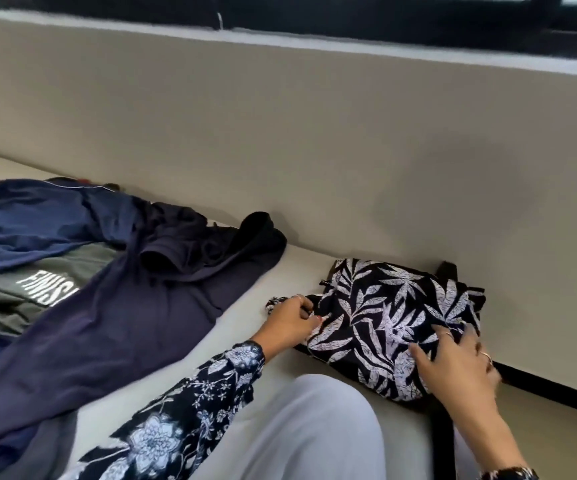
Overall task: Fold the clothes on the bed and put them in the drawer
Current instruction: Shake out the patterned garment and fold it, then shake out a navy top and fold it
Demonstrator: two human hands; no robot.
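2 hands work on 1 folded garment [394,320], a thin black fabric printed with white leaf shapes, lying as a rough rectangle on the pale, smooth bed [273,271] close against the beige wall [314,140]. A dark strap loop projects from its far edge.

The left hand [289,322] sits at the garment's left edge, wrist bent, fingers curled together and pinching a bunched corner of the print. Its sleeve [190,403] is dark with a white floral pattern.

The right hand [460,362] lies palm down on the garment's near right part, fingers spread apart and fairly straight, pressing the cloth flat; it is blurred. Rings show on 2 fingers.

To the left, well apart from the folded piece, loose clothes lie unfolded: a navy top [114,306], soft and matte, spread in long creases; a grey shirt [13,292] with white lettering beneath it; a glossier blue jacket [27,216] behind; a crumpled black item [245,244] nearest the wall.

A pale trouser knee [314,431] fills the lower centre.
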